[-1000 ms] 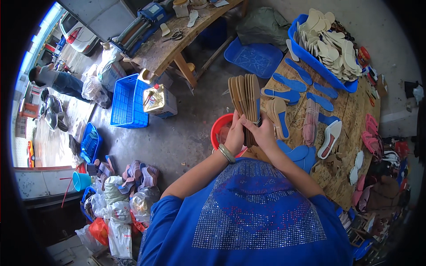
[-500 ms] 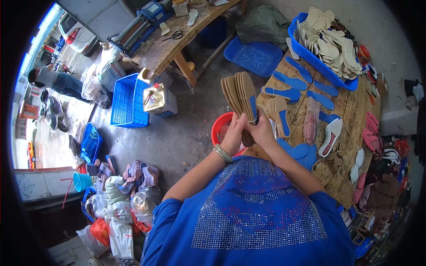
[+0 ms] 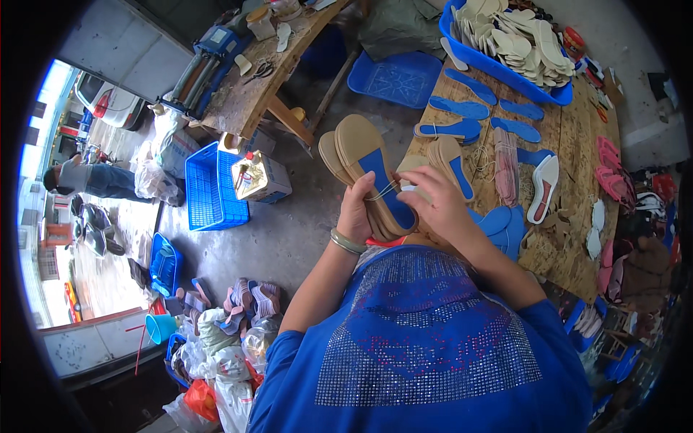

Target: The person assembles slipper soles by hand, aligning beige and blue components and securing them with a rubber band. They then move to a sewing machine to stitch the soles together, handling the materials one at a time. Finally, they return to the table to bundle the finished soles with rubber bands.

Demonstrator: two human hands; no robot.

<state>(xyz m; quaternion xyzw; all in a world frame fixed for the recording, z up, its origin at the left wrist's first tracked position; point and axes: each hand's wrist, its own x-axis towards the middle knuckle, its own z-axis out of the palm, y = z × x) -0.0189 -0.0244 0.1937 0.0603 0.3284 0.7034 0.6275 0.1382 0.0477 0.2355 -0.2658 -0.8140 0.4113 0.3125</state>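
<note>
My left hand [image 3: 354, 211] grips a stack of tan insoles [image 3: 358, 142], its thumb on the top one, which has a blue patch along the middle. Around the stack's narrower part runs a thin pale band [image 3: 384, 190]. At the stack's right side, my right hand [image 3: 437, 200] has its fingers bent, with the fingertips at the band. Its thumb is mostly hidden. A second bundle of tan insoles [image 3: 449, 164] lies on the wooden table [image 3: 570, 169] just beyond my right hand.
Blue insoles [image 3: 471, 85], a bundle of pinkish strips [image 3: 507, 169] and a white-edged sole [image 3: 543, 189] lie on the table. A blue tub [image 3: 505, 71] heaped with pale insoles stands at its far end. A blue crate [image 3: 209, 191] and a tin [image 3: 261, 177] stand left.
The stack has turned to show the top insole's broad face. My right hand has moved off the stack's side to the band, while my left hand keeps its hold. The view has shifted slightly.
</note>
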